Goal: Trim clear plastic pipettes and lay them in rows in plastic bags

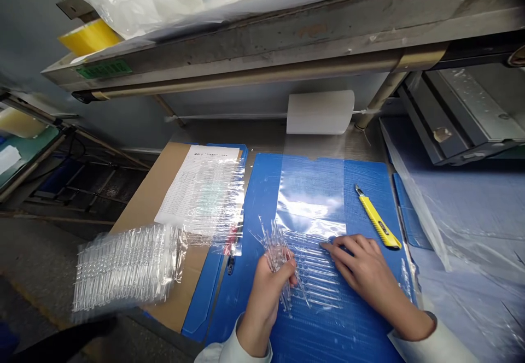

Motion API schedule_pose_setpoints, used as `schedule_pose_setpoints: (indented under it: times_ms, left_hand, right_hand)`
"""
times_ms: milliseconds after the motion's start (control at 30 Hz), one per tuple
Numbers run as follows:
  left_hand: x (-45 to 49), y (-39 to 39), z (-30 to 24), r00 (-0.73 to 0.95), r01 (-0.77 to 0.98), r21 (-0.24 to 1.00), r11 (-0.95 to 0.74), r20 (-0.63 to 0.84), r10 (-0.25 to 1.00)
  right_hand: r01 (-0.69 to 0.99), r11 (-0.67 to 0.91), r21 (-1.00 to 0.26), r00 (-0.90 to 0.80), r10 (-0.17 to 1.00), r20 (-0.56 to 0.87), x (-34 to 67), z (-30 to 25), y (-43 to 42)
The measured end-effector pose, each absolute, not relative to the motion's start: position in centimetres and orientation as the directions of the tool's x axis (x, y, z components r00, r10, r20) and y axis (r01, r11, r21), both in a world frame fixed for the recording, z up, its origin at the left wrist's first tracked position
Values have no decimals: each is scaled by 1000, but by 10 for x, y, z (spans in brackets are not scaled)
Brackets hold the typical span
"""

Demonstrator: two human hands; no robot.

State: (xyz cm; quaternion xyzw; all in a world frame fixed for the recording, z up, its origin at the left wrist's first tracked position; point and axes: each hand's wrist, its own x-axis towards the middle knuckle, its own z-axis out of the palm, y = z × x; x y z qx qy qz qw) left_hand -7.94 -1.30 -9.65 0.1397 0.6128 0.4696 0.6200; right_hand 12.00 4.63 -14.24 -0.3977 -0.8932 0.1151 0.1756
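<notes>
My left hand (266, 304) grips a bundle of thin transparent plastic tubes (279, 259), which fan out above and below my fingers. My right hand (359, 262) lies flat, fingers spread, on a transparent plastic sleeve (311, 199) holding rows of similar tubes (314, 275). The sleeve rests on a blue corrugated plastic board (369, 185). A yellow utility knife (379, 223) lies just beyond my right fingertips, not touching them. My left hand hides part of the tube rows.
A heap of bagged tubes (127, 270) lies at the left, partly over a cardboard sheet (164, 210). A printed table sheet (197, 182) sits beyond it. A white roll (320, 112) stands at the back under a metal shelf (246, 40). A grey machine (459, 114) stands at the right.
</notes>
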Motion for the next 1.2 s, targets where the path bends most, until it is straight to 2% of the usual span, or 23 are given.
schedule_pose_setpoints:
  times_ms: [100,200,300,367,667,767,900,1000,1200]
  left_hand:
    - [-77,-7,-92,-219,-532,694,484,-665,714]
    - [-74,-3,-94,-239,-623,656,426,-679,694]
    - [-70,-2,-99,-283,-679,641,358,-678,678]
    - [-67,-3,-103,-302,-690,638,341,-682,666]
    - [-63,-5,-99,-292,-682,652,332,-658,694]
    - [-68,-7,-95,-169,-577,685,444,-633,756]
    - [-76,-9,-90,79,-422,664,618,-652,754]
    - [-81,-9,-87,128,-366,658,658,-664,736]
    - [-86,-10,-84,241,-283,650,705,-663,708]
  right_hand:
    - [673,630,-387,-582,774,250,115,-137,43]
    - [605,575,-551,-516,810,279,105,-124,35]
    - [509,489,-709,-542,822,178,94,-111,22]
    - [491,437,-754,-549,827,122,87,-107,15]
    - [519,413,-748,-449,877,172,83,-109,11]
    - [535,428,-728,-404,887,225,86,-104,23]
    - [451,593,-667,-546,775,320,92,-98,45]
    - [361,666,-653,-676,669,309,98,-96,57]
    - [334,727,-600,-787,566,246,107,-91,62]
